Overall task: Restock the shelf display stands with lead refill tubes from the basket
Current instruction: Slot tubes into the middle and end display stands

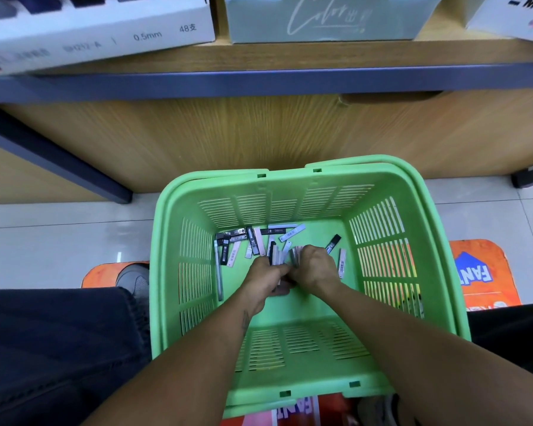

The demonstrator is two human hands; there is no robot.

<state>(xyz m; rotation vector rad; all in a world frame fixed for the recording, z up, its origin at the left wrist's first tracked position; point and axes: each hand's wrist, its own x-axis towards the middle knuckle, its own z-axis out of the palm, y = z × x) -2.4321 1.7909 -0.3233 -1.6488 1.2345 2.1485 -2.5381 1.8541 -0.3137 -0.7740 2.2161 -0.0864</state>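
A green plastic basket (290, 352) stands on the floor in front of me. Several loose lead refill tubes (243, 241), black, grey and pale pink, lie on its bottom towards the far side. Both my hands are down inside it, side by side. My left hand (266, 276) grips a small bunch of tubes that stick up past its fingers. My right hand (313, 265) is curled round another bunch of tubes right beside it. The two hands touch in the middle.
A wooden shelf with a dark blue edge (259, 79) runs across above the basket. On it stand a white display box marked 0.5mm (105, 35), a pale green box (330, 20) and another white box (517, 16). My knees and an orange floor mat (480, 272) flank the basket.
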